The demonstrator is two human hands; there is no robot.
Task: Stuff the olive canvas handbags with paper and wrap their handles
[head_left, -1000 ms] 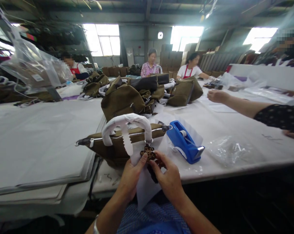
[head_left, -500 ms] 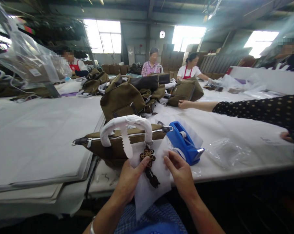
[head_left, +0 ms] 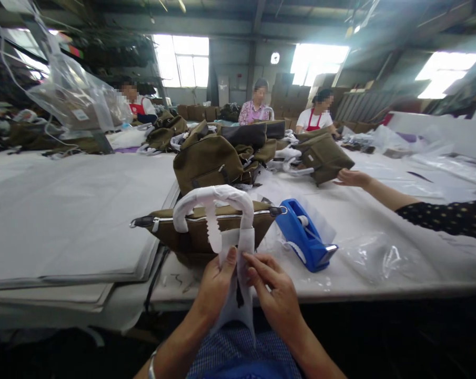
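An olive handbag with a silver zip stands at the table's front edge, its raised handle wrapped in white. Below the handle's right end hangs a sheet of white tissue paper, folded in from both sides around a dark charm. Only a dark strip of the charm shows between the folds. My left hand pinches the sheet's left fold, thumb on top. My right hand has its fingers closed on the right fold. To the right of the bag lies a blue tape dispenser.
Behind the bag is a pile of olive bags. Large white sheets are stacked at left. Clear plastic lies at right. A co-worker's hand from the right holds another bag; several people work beyond.
Both sides of the tissue paper have been folded over the charm, which lay exposed before. My right hand has moved left, closer to my left. The co-worker's bag has shifted right and tilted.
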